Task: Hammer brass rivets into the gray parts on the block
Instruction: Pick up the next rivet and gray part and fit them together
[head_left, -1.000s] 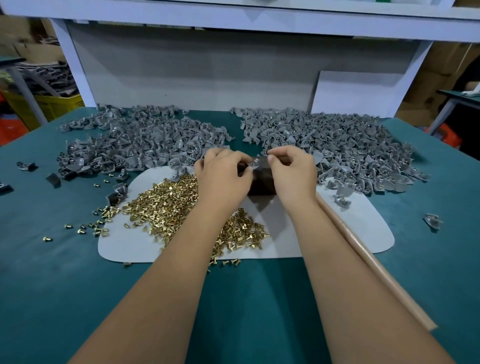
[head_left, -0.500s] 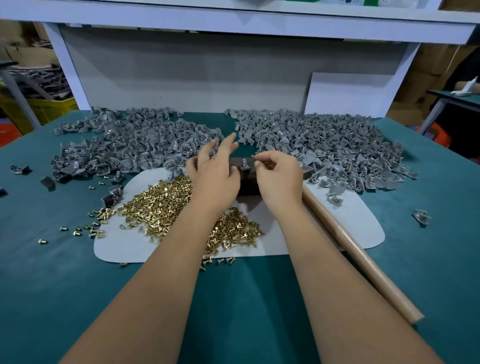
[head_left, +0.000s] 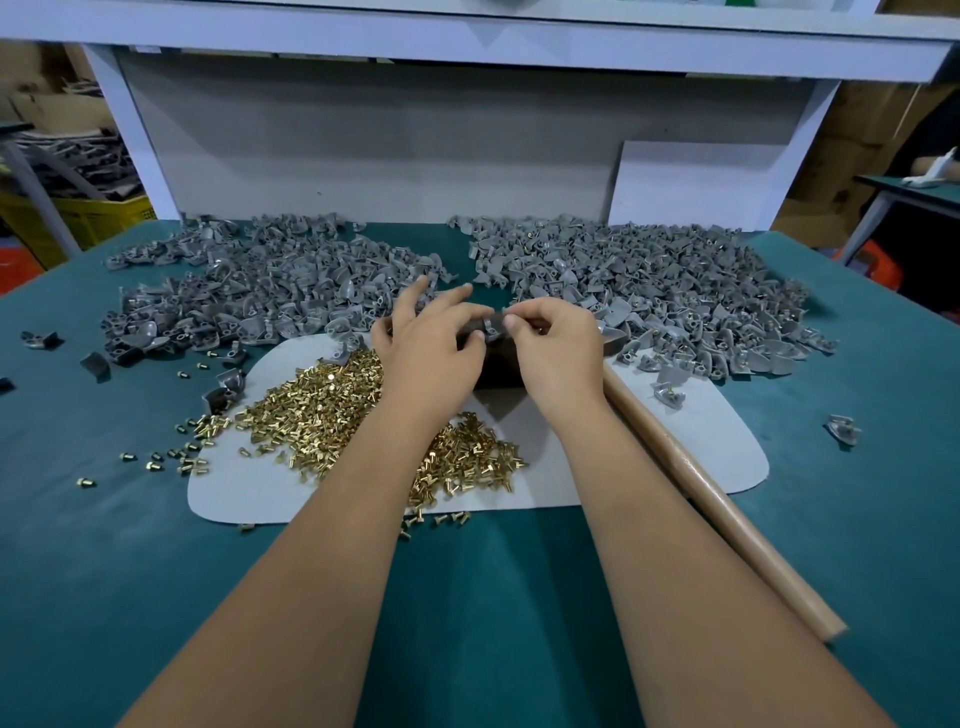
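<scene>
Closest to the camera it's just two bare forearms reaching out over the teal table (head_left: 156, 571). A long wooden hammer handle (head_left: 727, 519) lies on the table just right of the right forearm, running diagonally away toward the block; the hammer's head is hidden behind the right hand, so nobody's gripping it.

Next up is a pale gray mat (head_left: 649, 457) with a big heap of brass rivets (head_left: 322, 405) spread across its left half, partly under the left forearm, plus some strays spilled off onto the table.

Then the hands, both over the dark block (head_left: 496, 364) sitting on the mat. One small gray part (head_left: 488, 328) sits on top of the block, right between the two hands. The left hand (head_left: 431, 343) is loose, fingers spread and mostly straight, fingertips at the block's left edge beside the part, not clamped on anything. The right hand (head_left: 558, 345) has its fingers curled with thumb and forefinger pinched together right at the part; what exactly is in the pinch is too small to make out.

Farthest back are two big piles of gray parts, a left pile (head_left: 260, 291) and a right pile (head_left: 665, 296).
</scene>
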